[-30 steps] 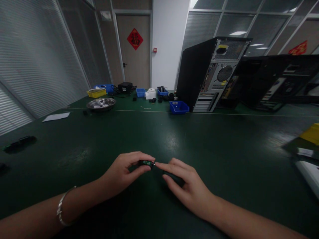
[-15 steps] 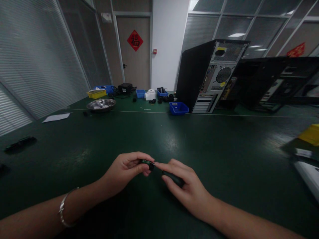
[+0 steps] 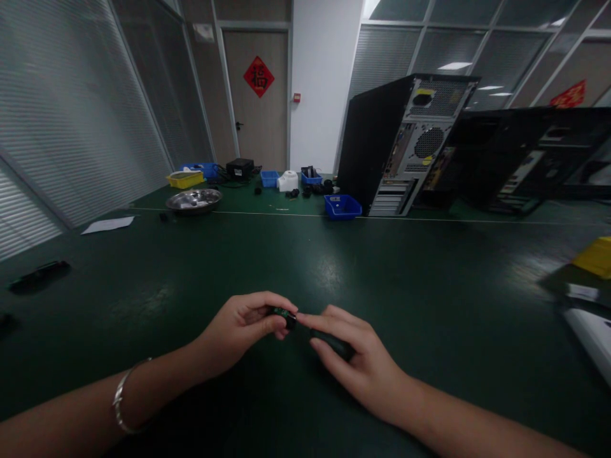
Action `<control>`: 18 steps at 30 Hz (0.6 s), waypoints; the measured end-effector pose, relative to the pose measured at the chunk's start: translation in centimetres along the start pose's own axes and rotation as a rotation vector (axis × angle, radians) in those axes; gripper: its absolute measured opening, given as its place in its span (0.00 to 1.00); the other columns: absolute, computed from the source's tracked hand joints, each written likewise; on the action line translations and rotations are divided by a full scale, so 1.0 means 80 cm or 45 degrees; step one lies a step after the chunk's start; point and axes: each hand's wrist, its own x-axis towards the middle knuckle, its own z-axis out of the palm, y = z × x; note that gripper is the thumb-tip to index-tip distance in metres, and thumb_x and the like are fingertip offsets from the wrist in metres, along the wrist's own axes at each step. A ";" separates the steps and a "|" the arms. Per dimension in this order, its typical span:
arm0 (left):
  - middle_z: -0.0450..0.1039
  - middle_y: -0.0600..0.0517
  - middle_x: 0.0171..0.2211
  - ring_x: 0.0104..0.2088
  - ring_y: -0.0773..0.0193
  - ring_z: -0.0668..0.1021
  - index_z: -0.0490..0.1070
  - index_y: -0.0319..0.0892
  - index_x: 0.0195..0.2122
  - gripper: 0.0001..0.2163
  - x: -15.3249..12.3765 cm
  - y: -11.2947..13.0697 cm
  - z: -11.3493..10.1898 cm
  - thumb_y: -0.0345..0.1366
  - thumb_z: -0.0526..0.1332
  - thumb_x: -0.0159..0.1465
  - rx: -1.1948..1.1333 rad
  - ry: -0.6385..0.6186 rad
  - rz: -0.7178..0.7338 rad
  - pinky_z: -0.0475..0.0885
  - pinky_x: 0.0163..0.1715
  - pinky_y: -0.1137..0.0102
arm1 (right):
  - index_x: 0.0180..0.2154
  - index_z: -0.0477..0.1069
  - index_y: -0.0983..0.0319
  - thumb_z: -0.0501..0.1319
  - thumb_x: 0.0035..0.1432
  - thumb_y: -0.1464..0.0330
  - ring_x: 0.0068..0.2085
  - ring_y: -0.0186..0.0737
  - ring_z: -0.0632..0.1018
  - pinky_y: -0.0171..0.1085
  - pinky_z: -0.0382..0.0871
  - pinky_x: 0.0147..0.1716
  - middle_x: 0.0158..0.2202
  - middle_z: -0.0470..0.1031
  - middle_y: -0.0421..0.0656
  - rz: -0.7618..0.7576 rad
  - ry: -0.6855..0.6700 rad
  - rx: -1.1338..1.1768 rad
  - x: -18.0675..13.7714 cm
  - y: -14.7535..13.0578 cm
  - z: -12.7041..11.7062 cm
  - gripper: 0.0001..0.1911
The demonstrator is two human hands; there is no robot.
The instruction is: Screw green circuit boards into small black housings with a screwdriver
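Note:
Between the thumb and fingers of my left hand (image 3: 248,324) is a small dark part with a green circuit board (image 3: 285,314). My fingers cover much of it. My right hand (image 3: 356,353) is closed around a dark handle (image 3: 334,344), which looks like a screwdriver's; its far end is hard to make out. The right index finger reaches forward and its tip meets the near end of the small board. Both hands are above the green tabletop (image 3: 267,407), near the middle.
A metal dish (image 3: 194,201) and a yellow tray (image 3: 185,179) stand at the back left. A blue bin (image 3: 342,207) sits in front of a black computer tower (image 3: 375,137). Dark parts (image 3: 41,277) lie at the left, and a yellow bin (image 3: 594,257) is at the right edge.
Hardly anything differs. The small board and the right index fingertip have shifted very slightly; both hands keep their hold.

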 end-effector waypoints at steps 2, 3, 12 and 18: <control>0.73 0.49 0.38 0.34 0.63 0.76 0.80 0.42 0.40 0.07 0.001 0.000 -0.001 0.31 0.66 0.60 0.024 0.006 0.072 0.74 0.36 0.68 | 0.57 0.70 0.57 0.57 0.65 0.73 0.37 0.39 0.75 0.37 0.69 0.36 0.38 0.73 0.44 0.000 0.007 -0.009 0.000 -0.001 0.000 0.19; 0.71 0.49 0.40 0.35 0.63 0.75 0.80 0.42 0.41 0.08 0.002 0.000 -0.002 0.31 0.66 0.61 0.033 0.006 0.105 0.74 0.36 0.69 | 0.57 0.69 0.57 0.57 0.65 0.73 0.37 0.39 0.75 0.37 0.69 0.36 0.38 0.73 0.44 0.000 0.008 -0.015 0.000 -0.002 -0.001 0.20; 0.69 0.51 0.41 0.39 0.62 0.74 0.71 0.44 0.44 0.11 0.005 -0.007 -0.002 0.30 0.66 0.60 -0.198 0.000 0.040 0.72 0.38 0.68 | 0.59 0.66 0.54 0.57 0.65 0.70 0.38 0.43 0.77 0.38 0.72 0.36 0.42 0.78 0.45 -0.051 -0.040 -0.066 -0.006 -0.004 -0.001 0.22; 0.72 0.47 0.48 0.43 0.59 0.75 0.73 0.43 0.48 0.12 0.003 -0.009 -0.004 0.38 0.64 0.64 -0.084 -0.008 -0.046 0.68 0.45 0.65 | 0.61 0.65 0.55 0.56 0.65 0.72 0.37 0.40 0.75 0.37 0.71 0.37 0.39 0.75 0.44 -0.054 -0.085 -0.047 -0.004 -0.007 -0.002 0.23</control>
